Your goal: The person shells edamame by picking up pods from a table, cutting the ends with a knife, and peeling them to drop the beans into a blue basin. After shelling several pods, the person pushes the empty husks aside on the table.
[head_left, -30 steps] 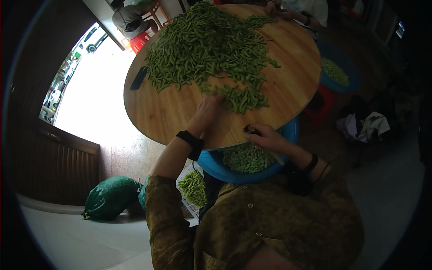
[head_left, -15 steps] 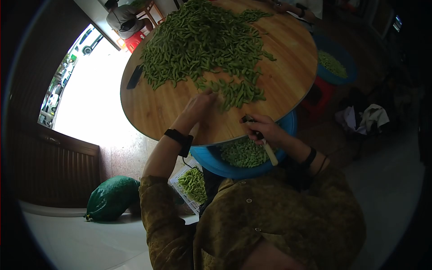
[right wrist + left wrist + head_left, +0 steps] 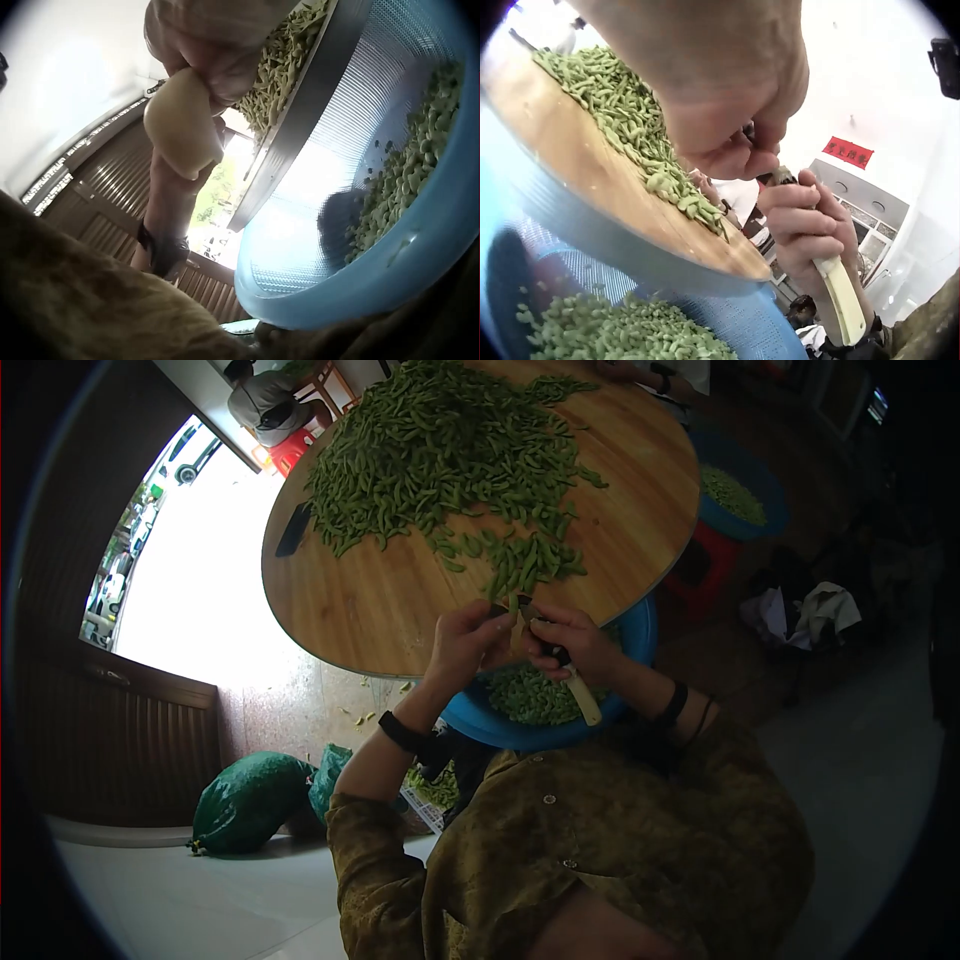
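Observation:
Near the front edge of the round wooden table [image 3: 360, 615], both hands meet at their fingertips. My left hand [image 3: 468, 644] pinches a green bean pod [image 3: 514, 602] whose end shows between the hands. The right hand [image 3: 578, 644] grips a cream-handled tool [image 3: 582, 700]; its working end is hidden by the fingers. Something dark covers a fingertip of each hand. Beyond them lies a big heap of green bean pods [image 3: 430, 455], with a smaller cluster spilling toward the hands. Below the hands, a blue mesh basket [image 3: 300, 304] holds shelled green beans [image 3: 622, 330].
A dark flat object [image 3: 293, 530] lies at the table's left edge. On the floor are a green sack [image 3: 245, 800] and a white crate [image 3: 422, 807] with pods. Another blue basin [image 3: 775, 515] with beans stands at right. Other people sit across the table and by the doorway.
My left hand has moved back from the pod cluster toward the body and met the right hand, now with a pod. The right hand still grips the tool, its handle now more visible.

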The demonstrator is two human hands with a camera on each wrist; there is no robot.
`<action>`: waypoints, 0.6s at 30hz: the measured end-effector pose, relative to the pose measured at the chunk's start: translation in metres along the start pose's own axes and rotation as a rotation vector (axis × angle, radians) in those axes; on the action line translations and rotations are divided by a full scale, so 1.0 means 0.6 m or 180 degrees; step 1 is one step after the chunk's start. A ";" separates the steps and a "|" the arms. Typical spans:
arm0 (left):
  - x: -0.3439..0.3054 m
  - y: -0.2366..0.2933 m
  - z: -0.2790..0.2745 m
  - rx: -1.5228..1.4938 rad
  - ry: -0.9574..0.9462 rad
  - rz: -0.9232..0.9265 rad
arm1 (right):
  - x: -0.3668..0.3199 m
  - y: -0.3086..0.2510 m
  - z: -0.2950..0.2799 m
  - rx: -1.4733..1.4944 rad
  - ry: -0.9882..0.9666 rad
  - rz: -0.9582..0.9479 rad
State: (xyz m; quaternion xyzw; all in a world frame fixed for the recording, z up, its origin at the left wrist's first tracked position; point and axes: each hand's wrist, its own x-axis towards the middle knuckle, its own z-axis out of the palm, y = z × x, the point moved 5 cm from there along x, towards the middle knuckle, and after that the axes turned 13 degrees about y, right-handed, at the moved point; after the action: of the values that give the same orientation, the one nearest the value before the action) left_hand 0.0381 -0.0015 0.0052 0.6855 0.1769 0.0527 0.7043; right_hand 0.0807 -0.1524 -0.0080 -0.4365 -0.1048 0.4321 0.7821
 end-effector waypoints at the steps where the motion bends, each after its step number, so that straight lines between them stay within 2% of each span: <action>1: -0.002 -0.001 0.004 -0.0091 -0.0081 0.0001 | -0.003 -0.002 0.007 0.0098 -0.0063 0.0071; 5: -0.004 -0.007 0.002 -0.0350 -0.0063 0.0052 | -0.009 -0.008 0.019 0.0281 -0.0268 0.0173; 12: -0.011 -0.002 0.001 -0.0278 -0.0030 0.0264 | -0.014 -0.009 0.024 0.0121 -0.0273 0.0142; 14: -0.015 -0.002 0.002 -0.0225 -0.0041 0.0326 | -0.017 -0.010 0.023 0.0029 -0.0181 -0.0006; 16: -0.019 0.005 0.004 0.0008 0.0046 0.0663 | -0.019 -0.011 0.021 -0.0097 -0.0072 -0.0072; 18: -0.019 0.008 0.004 -0.0058 -0.0058 0.0657 | -0.020 -0.011 0.017 -0.0207 0.0042 -0.0139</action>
State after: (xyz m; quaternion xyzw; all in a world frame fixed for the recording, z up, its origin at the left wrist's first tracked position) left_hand 0.0292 -0.0071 0.0116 0.6941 0.0985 0.1204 0.7029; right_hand 0.0720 -0.1570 0.0059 -0.4622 -0.1232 0.4084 0.7775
